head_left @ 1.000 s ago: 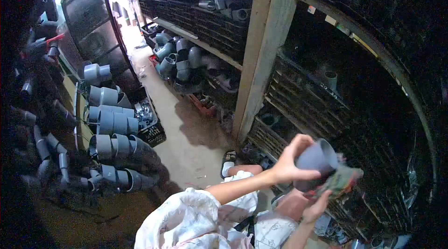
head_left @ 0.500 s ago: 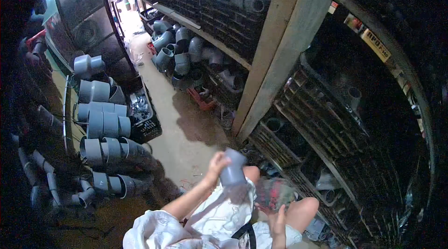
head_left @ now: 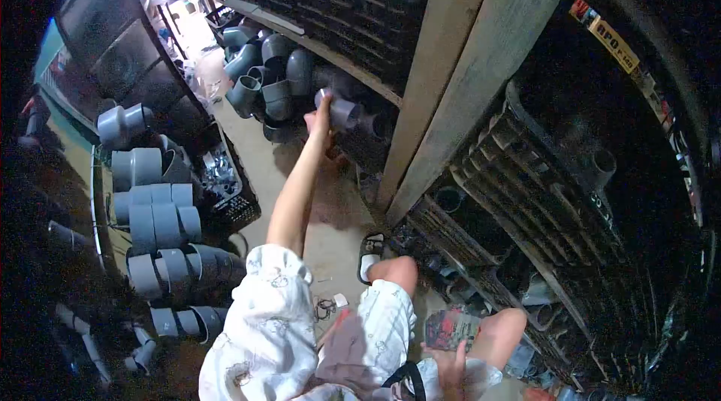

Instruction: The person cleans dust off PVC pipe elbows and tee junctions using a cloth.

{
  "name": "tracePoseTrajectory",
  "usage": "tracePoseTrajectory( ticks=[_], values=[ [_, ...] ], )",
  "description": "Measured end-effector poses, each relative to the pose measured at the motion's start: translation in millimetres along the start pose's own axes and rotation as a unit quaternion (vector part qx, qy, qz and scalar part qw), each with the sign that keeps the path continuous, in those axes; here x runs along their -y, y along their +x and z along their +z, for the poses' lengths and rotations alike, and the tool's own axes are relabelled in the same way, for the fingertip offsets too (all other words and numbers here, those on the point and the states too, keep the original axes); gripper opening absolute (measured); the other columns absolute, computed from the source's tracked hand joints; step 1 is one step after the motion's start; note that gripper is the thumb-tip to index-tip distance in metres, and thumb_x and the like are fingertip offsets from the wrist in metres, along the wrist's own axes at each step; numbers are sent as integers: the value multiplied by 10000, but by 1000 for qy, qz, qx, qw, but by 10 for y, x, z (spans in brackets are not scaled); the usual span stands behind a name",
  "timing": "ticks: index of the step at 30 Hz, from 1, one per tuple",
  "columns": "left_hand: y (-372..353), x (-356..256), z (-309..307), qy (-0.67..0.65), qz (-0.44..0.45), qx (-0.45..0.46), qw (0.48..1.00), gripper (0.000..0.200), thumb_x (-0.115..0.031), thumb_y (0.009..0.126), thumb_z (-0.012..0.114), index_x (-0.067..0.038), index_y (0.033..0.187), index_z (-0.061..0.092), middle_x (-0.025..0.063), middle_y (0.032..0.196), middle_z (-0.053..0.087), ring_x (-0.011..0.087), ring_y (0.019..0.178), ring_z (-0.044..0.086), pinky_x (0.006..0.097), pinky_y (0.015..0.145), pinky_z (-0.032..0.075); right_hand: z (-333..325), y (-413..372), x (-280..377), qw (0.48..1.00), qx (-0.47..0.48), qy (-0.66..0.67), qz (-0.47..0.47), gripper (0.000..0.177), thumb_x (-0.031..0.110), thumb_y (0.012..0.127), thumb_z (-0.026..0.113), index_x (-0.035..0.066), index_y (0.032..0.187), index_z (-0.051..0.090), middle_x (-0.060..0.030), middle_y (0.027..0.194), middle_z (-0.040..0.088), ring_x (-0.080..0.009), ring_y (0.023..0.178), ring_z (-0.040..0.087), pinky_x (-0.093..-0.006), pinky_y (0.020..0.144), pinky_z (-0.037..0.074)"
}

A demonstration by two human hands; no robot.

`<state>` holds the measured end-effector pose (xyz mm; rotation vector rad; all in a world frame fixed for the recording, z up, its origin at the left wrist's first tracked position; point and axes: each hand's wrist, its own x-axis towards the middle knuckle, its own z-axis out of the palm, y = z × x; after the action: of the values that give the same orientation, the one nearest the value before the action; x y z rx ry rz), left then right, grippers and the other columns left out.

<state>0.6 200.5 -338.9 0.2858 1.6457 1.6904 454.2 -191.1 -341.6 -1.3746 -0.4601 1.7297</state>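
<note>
My left hand [head_left: 321, 117] is stretched far forward to the lower crate at the aisle's side, its fingers closed on a grey pipe fitting [head_left: 342, 111]. Other grey fittings lie in the dark around it. Left of that hand, large grey elbow fittings [head_left: 278, 99] are piled up. Down at my lap, my right hand [head_left: 449, 362] grips the lower edge of a flat dark item with red and grey print [head_left: 451, 330], close to my bent knee. The kind of that flat item is too blurred to make out.
Stacked grey couplings [head_left: 165, 224] line the left side, beside a black basket [head_left: 239, 202] of small parts. A wooden post [head_left: 451, 78] rises before me. Black slatted crates [head_left: 526, 168] fill the right. My sandalled foot [head_left: 370, 254] rests on the floor.
My left hand has swung from above my lap forward to the crate, carrying the grey fitting. My right hand stays low by the knee with the flat item. The view has shifted slightly.
</note>
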Motion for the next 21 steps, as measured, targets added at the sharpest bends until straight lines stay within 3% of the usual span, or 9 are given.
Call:
tracePoseTrajectory(
  ticks=[3,5,6,7,12,15,16,19,21],
  values=[
    [264,-72,240,80,42,-118,989,820,-546,506,691,57,981,404,201,1038,470,266,953,465,360,797,391,-21,68,-17,999,23,13,35,639,514,837,243,20,1242,251,-160,1167,423,-331,982,471,-427,851,362],
    [459,-116,373,61,63,-115,989,838,-520,506,710,49,1022,373,191,1039,459,251,937,472,355,746,422,5,183,30,999,27,16,42,643,518,835,244,22,1244,248,-158,1173,418,-332,987,468,-429,851,363],
    [116,-381,455,-23,12,-73,997,832,-488,500,732,12,1050,361,169,1044,445,239,911,481,342,716,447,9,240,58,999,25,17,43,645,519,834,245,22,1245,246,-157,1176,415,-333,989,467,-430,850,364],
    [519,-174,503,-67,30,-43,996,738,-408,572,724,-31,1085,351,151,1042,435,223,879,490,328,695,467,-10,279,91,999,23,18,41,647,521,833,245,23,1246,244,-156,1179,413,-333,991,465,-430,850,365],
    [546,-135,651,-262,83,185,944,434,-223,752,580,-32,1097,400,90,1010,488,194,828,508,308,663,453,-117,468,222,998,30,15,49,656,529,829,248,27,1252,234,-151,1194,400,-335,1002,457,-434,848,367],
    [634,-26,619,-26,242,156,957,307,-193,754,549,6,983,498,86,885,555,176,762,536,291,634,437,-178,523,198,996,52,17,73,662,533,826,250,29,1256,229,-148,1203,392,-336,1009,453,-436,846,369],
    [631,-7,569,130,269,114,947,257,-193,738,548,24,875,547,118,743,583,187,684,561,296,615,428,-193,546,191,995,58,19,79,664,535,825,251,30,1257,227,-147,1206,390,-337,1011,451,-437,846,370],
    [379,69,462,265,401,98,871,280,-242,722,565,15,833,568,151,680,578,221,660,577,312,606,426,-150,562,169,994,61,23,90,670,540,822,252,35,1260,221,-146,1212,383,-338,1015,449,-438,841,374],
    [246,87,382,356,307,148,870,310,-278,701,593,15,803,587,185,776,574,270,715,573,334,645,436,-75,551,133,993,59,27,99,673,544,820,253,39,1263,218,-147,1215,380,-339,1017,447,-439,837,377]
  ],
)
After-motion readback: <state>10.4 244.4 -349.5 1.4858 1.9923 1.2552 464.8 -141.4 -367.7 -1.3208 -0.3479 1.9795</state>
